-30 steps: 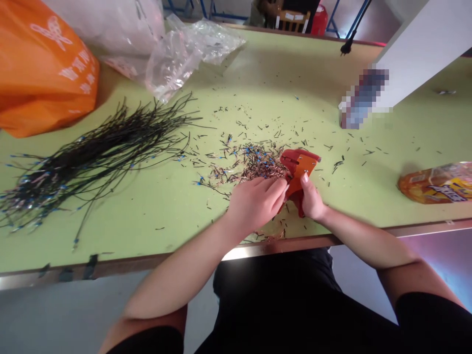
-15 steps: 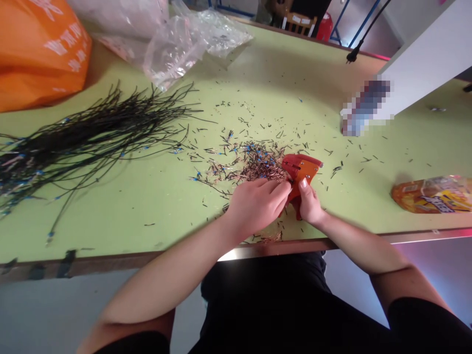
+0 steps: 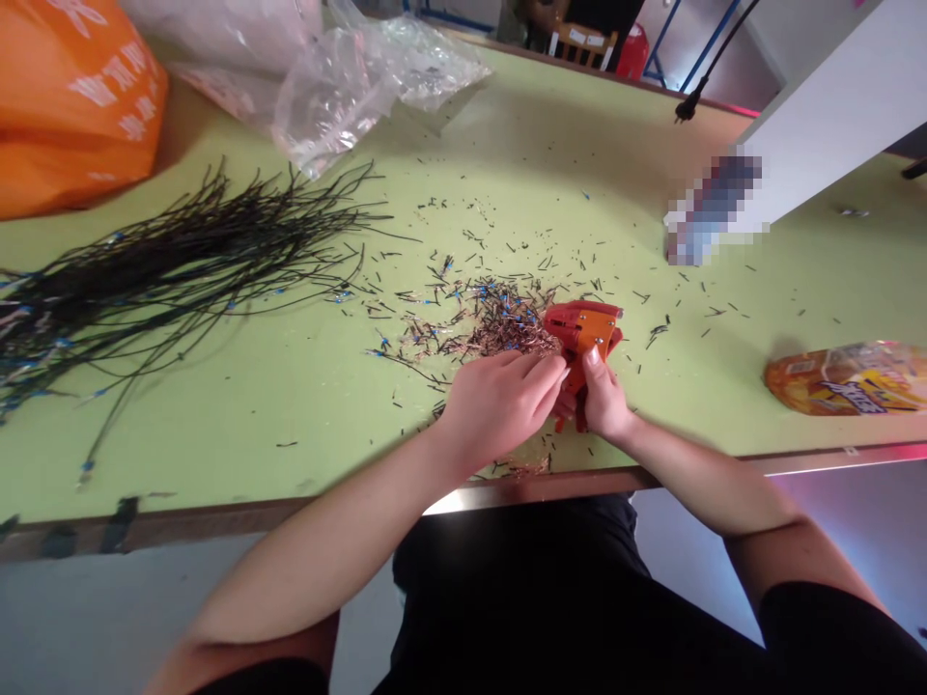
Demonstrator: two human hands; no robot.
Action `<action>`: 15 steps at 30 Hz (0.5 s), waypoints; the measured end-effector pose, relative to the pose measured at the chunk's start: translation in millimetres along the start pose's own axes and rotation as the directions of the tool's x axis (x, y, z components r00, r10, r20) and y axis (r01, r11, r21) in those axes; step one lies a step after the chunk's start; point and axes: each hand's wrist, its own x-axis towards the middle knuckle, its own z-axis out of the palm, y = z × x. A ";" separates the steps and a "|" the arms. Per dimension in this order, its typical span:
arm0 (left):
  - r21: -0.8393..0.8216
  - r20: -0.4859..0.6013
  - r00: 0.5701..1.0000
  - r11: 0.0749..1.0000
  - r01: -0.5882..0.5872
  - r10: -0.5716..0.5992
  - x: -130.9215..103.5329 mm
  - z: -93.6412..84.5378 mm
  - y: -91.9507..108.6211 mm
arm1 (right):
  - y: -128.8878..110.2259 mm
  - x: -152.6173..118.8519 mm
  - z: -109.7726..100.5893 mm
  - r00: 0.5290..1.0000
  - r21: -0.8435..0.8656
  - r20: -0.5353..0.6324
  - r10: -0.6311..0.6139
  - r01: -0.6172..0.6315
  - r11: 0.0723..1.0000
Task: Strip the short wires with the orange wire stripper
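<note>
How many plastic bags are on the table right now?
3: an orange printed plastic bag at the far left corner, a clear crumpled plastic bag beside it, and an orange snack packet near the right edge. More may lie out of frame.

White lettering runs across the orange bag (image 3: 72, 97) at the table's ten o'clock corner, but it lies upside down and blurred, so no word can be made out. The snack packet (image 3: 851, 376) at three o'clock bears a dark blue brand mark with pale letters, likewise too blurred to read. No other writing is legible.
</note>
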 end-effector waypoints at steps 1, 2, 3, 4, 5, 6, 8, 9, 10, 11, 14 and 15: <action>-0.039 -0.010 0.999 0.999 0.033 -0.034 0.5 -0.4 -1.3 | -2.3 0.8 -0.6 0.998 0.032 0.056 -0.002 0.000 0.999; -0.095 -0.008 0.997 0.992 0.080 -0.081 1.3 -1.2 -3.3 | -5.3 1.6 -1.2 0.994 0.072 0.111 -0.006 -0.002 0.997; -0.165 0.007 0.989 0.976 0.144 -0.145 2.3 -2.4 -6.0 | -8.8 2.2 -1.9 0.987 0.113 0.161 -0.009 -0.010 0.994; -0.239 0.032 0.976 0.946 0.217 -0.216 3.5 -3.7 -9.3 | -12.5 2.6 -2.6 0.978 0.149 0.208 -0.007 -0.025 0.989; -0.311 0.059 0.956 0.905 0.291 -0.288 4.8 -5.1 -12.9 | -16.2 2.6 -3.3 0.968 0.175 0.250 0.001 -0.047 0.983; -0.377 0.078 0.932 0.855 0.356 -0.354 6.3 -6.3 -16.8 | -19.6 2.3 -3.9 0.958 0.189 0.287 0.014 -0.071 0.979; -0.480 0.106 0.893 0.764 0.432 -0.438 9.1 -7.6 -23.9 | -24.1 0.8 -5.3 0.933 0.186 0.354 0.054 -0.127 0.974; -0.514 0.126 0.882 0.731 0.449 -0.453 10.4 -7.6 -26.6 | -25.0 -0.1 -5.9 0.922 0.178 0.380 0.073 -0.151 0.972; -0.541 0.155 0.876 0.703 0.462 -0.457 11.5 -7.2 -28.4 | -25.2 -1.1 -6.5 0.912 0.169 0.399 0.089 -0.169 0.971; -0.567 0.197 0.868 0.669 0.480 -0.455 12.5 -6.4 -29.2 | -24.7 -1.9 -7.0 0.904 0.162 0.417 0.098 -0.180 0.970; -0.700 0.403 0.828 0.451 0.554 -0.391 13.5 -3.4 -26.8 | -22.5 -3.1 -7.9 0.883 0.174 0.461 0.093 -0.193 0.966; -0.742 0.471 0.810 0.341 0.578 -0.349 13.1 -2.3 -25.3 | -22.3 -3.0 -8.3 0.874 0.182 0.477 0.092 -0.200 0.963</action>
